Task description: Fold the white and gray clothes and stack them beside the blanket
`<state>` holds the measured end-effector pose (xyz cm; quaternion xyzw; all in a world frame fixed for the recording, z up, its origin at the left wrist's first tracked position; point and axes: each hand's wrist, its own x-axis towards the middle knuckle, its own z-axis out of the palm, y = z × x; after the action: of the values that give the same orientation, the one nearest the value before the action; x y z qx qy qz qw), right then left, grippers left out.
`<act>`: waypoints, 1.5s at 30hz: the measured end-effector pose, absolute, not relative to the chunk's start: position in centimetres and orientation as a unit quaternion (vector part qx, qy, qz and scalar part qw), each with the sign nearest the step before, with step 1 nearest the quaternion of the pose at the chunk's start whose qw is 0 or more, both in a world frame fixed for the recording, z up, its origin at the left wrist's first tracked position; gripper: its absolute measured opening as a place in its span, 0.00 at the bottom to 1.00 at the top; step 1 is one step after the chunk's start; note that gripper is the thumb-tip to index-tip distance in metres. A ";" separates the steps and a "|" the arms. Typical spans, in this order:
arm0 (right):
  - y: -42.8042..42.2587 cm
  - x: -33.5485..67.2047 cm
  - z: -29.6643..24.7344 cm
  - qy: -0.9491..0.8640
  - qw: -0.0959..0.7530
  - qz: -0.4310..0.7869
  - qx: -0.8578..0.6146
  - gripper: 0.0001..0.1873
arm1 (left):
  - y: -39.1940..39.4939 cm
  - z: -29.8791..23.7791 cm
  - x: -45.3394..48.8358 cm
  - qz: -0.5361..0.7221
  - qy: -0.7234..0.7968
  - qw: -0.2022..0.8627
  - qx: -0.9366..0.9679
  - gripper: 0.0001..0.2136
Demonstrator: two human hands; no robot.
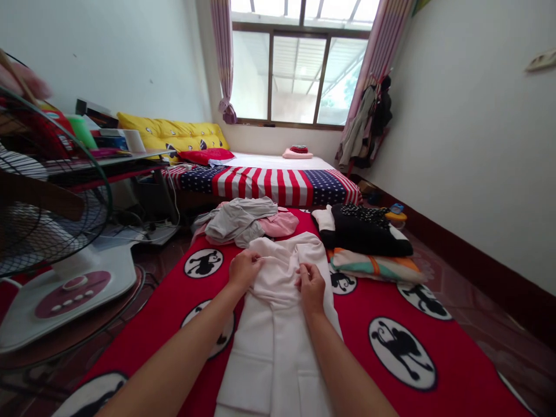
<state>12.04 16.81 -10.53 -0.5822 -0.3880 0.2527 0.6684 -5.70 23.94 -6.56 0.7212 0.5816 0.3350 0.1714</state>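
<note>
A white jacket with pocket flaps and a seam down its middle lies lengthwise in front of me on a red cloth printed with black figures in white circles. Its far part is bunched and wrinkled. My left hand pinches the jacket's left edge near the bunched part. On the opposite side my right hand has its fingers closed on the fabric. Just beyond the jacket is a loose heap of grey and pink clothes. To the right sits a stack of folded black clothes on an orange, green and white folded cloth.
An electric fan stands at the left, beside a cluttered desk. A bed with a striped, starred cover is under the window. Clothes hang on a rack at the back right. A wall runs along the right side.
</note>
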 end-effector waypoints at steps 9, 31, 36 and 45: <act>17.0 11.6 -10.8 -0.396 0.648 0.299 -0.578 0.17 | 25.0 -6.3 -8.1 0.418 0.555 0.235 0.679 0.10; 17.0 13.1 -10.6 -0.241 0.806 0.322 -0.435 0.23 | 17.6 -7.3 -2.4 0.352 0.442 0.199 0.800 0.26; 17.0 13.0 -10.6 -0.269 0.800 0.305 -0.442 0.22 | 18.2 -7.4 -2.9 0.301 0.481 0.151 0.810 0.27; 17.6 13.6 -11.3 -0.261 0.808 0.294 -0.440 0.26 | 15.5 -4.4 -3.8 0.248 0.463 0.074 0.848 0.06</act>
<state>13.63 17.60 -11.34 -0.4395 -0.2609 0.2937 0.8078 -3.84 15.49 -4.38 0.8476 0.4631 0.2484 0.0738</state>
